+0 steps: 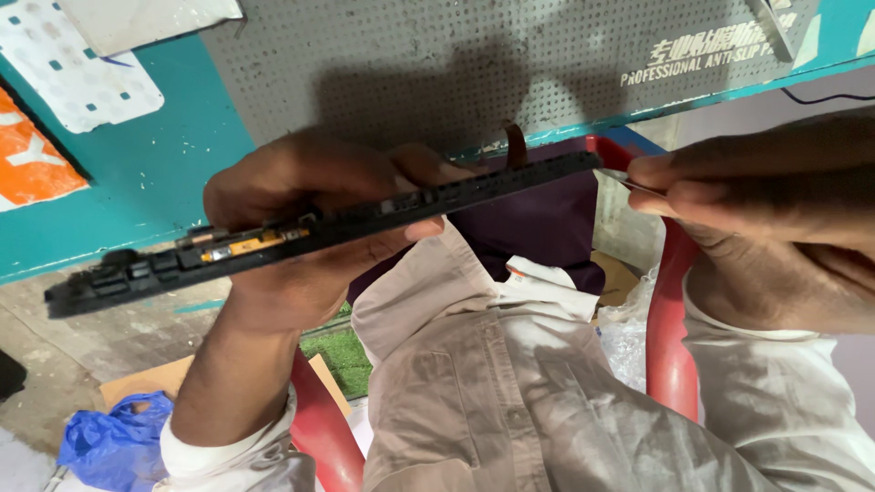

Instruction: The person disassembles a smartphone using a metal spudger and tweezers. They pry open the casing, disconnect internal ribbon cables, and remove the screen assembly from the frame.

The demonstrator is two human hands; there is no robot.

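Observation:
My left hand point(301, 228) grips a long flat black laptop part point(346, 223), held edge-on and tilted, its left end lower. Ports and a small orange-yellow piece show along the edge. My right hand point(775, 210) pinches a thin metal tool point(629, 180) whose tip meets the right end of the black part. A narrow brown ribbon strip point(516, 144) sticks up near that end.
A grey perforated anti-slip mat point(437, 64) lies on a teal table point(155, 173) ahead. Below are my beige shirt point(510, 392), a red plastic chair point(670, 328), a blue plastic bag point(114, 437), cardboard and a clear bag on the floor.

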